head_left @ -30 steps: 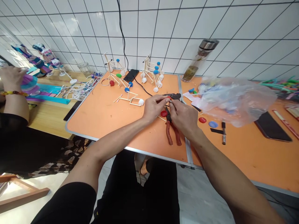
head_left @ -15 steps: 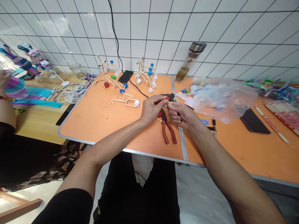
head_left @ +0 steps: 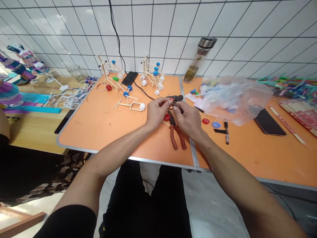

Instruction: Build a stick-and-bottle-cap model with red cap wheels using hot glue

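Note:
My left hand (head_left: 157, 112) is closed in a pinch on a small red cap (head_left: 171, 99), mostly covered by the fingers. Meeting it from the other side, my right hand (head_left: 189, 119) is closed too; something small and dark shows at its fingertips, too hidden to name. Below both hands lie pliers with red-brown handles (head_left: 172, 137), jaws pointing away from me. Another red cap (head_left: 167, 117) rests beside the pliers' jaws. To the right of my right hand are a red cap (head_left: 205, 121), a blue cap (head_left: 216, 125) and a black marker (head_left: 226, 134).
Stick models with coloured caps (head_left: 152, 72) stand at the back, with a stick frame (head_left: 131, 105) nearer. A glass bottle (head_left: 198, 61) leans by the wall. Right are a plastic bag (head_left: 237, 99) and a phone (head_left: 269, 122). Another person's arm (head_left: 3, 124) is at far left.
My hands have shifted slightly left and turned, the right one now with its back upward. The red cap and marker at the right now show fully. The view has moved slightly.

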`<state>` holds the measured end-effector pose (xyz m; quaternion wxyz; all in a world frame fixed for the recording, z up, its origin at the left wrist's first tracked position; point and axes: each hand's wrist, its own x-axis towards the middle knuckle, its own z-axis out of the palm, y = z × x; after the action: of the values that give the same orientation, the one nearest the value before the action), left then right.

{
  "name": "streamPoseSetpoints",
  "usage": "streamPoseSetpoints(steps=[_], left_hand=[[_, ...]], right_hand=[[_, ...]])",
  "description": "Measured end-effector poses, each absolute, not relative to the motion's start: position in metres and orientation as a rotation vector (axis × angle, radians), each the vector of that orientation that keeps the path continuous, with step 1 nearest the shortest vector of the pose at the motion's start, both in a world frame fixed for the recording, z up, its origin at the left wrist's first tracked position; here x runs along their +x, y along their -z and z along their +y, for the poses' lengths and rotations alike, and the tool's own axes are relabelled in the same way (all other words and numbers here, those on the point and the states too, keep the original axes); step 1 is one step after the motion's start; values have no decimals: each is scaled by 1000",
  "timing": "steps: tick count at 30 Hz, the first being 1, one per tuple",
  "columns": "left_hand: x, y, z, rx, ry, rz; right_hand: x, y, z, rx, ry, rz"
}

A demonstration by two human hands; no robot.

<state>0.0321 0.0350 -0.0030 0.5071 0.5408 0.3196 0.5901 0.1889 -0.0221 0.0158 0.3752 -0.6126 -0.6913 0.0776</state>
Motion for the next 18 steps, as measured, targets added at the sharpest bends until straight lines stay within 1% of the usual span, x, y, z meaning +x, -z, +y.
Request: streamPoseSetpoints(steps=[5,11,15,18], left_hand=[[27,-5,40,1143,-1411,732],[17,-19,44,936,-1438,699],[9,-35,50,827,-1446,692],[1,-48,59,748,-1424,732]], right_hand=[[177,-26,-23,-1678,-131,-1841],[165,-56,-16,-1806,-7,-1999],[157,-74,-11,-1748,-51,-2026],[153,-77,-9,-1671,-122,-1955]])
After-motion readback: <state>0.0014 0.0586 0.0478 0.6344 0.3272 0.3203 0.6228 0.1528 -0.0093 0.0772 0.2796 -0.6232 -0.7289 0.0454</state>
